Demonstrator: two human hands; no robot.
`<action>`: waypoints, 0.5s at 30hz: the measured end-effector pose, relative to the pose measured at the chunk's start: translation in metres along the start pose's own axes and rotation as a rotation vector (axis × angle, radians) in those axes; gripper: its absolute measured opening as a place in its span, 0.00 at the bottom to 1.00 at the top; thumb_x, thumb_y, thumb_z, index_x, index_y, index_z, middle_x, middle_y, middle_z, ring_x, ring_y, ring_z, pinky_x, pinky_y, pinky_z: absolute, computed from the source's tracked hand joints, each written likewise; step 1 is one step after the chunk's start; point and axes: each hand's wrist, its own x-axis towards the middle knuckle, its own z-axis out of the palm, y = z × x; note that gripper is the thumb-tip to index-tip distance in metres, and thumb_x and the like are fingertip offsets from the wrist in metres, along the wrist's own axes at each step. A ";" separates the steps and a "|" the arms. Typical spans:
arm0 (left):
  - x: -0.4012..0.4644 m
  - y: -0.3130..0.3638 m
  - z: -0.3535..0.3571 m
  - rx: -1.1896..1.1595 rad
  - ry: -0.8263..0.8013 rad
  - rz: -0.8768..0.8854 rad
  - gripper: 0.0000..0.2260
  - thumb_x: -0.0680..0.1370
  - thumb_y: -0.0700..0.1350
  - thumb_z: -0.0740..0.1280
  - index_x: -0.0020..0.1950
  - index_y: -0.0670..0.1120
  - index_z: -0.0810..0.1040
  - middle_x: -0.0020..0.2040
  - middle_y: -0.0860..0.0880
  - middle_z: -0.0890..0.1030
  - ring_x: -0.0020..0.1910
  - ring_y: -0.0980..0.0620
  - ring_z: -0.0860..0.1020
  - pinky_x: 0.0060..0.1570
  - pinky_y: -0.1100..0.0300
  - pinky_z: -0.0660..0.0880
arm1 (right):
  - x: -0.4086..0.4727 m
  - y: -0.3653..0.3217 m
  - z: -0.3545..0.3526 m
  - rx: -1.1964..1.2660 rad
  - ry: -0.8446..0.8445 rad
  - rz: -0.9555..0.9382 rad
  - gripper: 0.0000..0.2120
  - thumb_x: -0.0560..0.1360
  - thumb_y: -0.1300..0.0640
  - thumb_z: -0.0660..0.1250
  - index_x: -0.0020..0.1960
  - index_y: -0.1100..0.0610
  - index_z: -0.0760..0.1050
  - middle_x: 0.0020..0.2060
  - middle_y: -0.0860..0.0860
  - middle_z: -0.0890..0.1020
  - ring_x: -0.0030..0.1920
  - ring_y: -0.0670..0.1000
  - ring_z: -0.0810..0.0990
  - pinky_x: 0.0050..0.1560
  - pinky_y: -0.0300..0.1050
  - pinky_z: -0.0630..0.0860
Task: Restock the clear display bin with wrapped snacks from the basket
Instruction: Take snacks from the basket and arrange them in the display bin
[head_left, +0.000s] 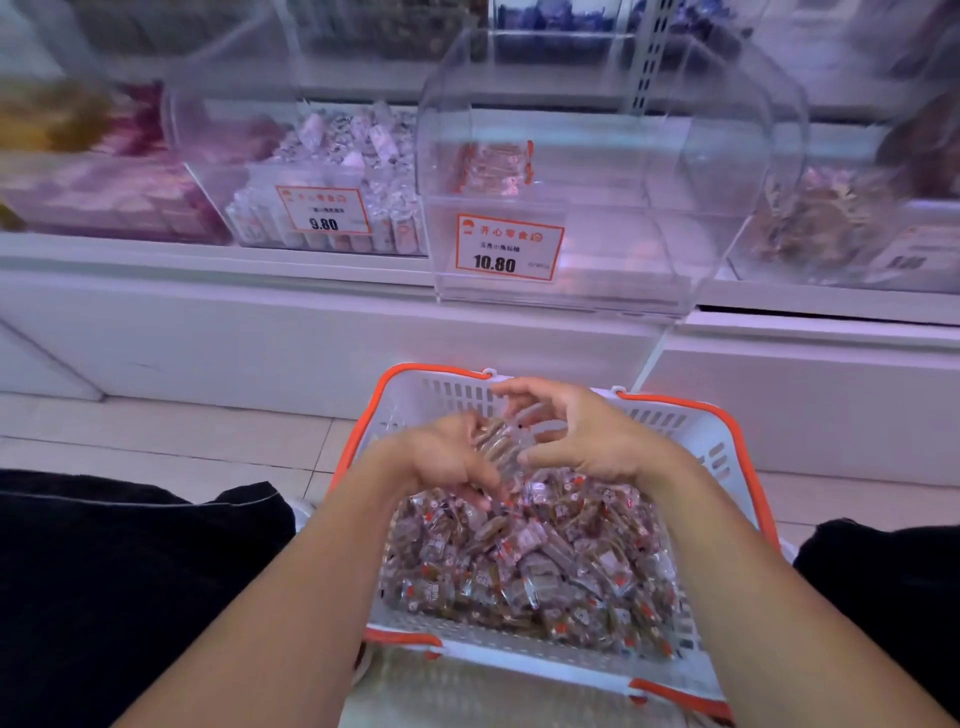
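- My left hand (447, 457) is over the far half of the basket (727, 441), fingers curled round a small stack of snacks (498, 447) lifted above the heap.
- My right hand (587, 436) faces it from the right, fingers curled toward the same stack; thumb and fingertips are at its far and right edges. The frame is blurred there, so I cannot tell whether this hand truly grips or only steadies.
- The basket, white with an orange rim, sits on the floor between my knees. The heap (530, 561) of wrapped snacks fills it from the near wall to about midway; the far wall shows bare slots.
- The bin (571, 208), clear with a curved open lid, stands on the shelf straight beyond the basket, well apart from my hands. Its front edge overhangs the shelf lip slightly.
- Inside the bin only a few packets (493, 166) lie at the back left; the rest of its floor is open.
- A price tag (509, 247) reading 10.80 is on its front left.
- A fuller bin (322, 176) adjoins on the left, another (831, 228) on the right.
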 end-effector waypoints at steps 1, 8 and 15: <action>-0.006 0.008 -0.001 0.061 0.000 0.014 0.29 0.67 0.26 0.74 0.62 0.40 0.67 0.47 0.41 0.80 0.35 0.48 0.84 0.33 0.59 0.80 | -0.002 -0.009 -0.004 -0.072 0.025 -0.007 0.30 0.69 0.68 0.75 0.67 0.51 0.74 0.53 0.49 0.79 0.53 0.48 0.79 0.57 0.48 0.78; -0.072 0.098 -0.014 0.540 0.000 0.285 0.27 0.65 0.28 0.76 0.51 0.48 0.66 0.44 0.40 0.80 0.35 0.46 0.82 0.36 0.46 0.82 | -0.028 -0.102 -0.028 -0.580 0.099 -0.229 0.13 0.63 0.57 0.77 0.44 0.53 0.77 0.38 0.47 0.79 0.39 0.50 0.75 0.42 0.45 0.73; -0.141 0.197 -0.064 0.155 -0.155 0.535 0.28 0.66 0.47 0.80 0.58 0.46 0.68 0.51 0.42 0.82 0.45 0.48 0.83 0.36 0.56 0.80 | -0.030 -0.198 -0.088 -0.426 0.261 -0.426 0.09 0.63 0.55 0.76 0.41 0.54 0.78 0.30 0.47 0.79 0.29 0.41 0.71 0.30 0.36 0.68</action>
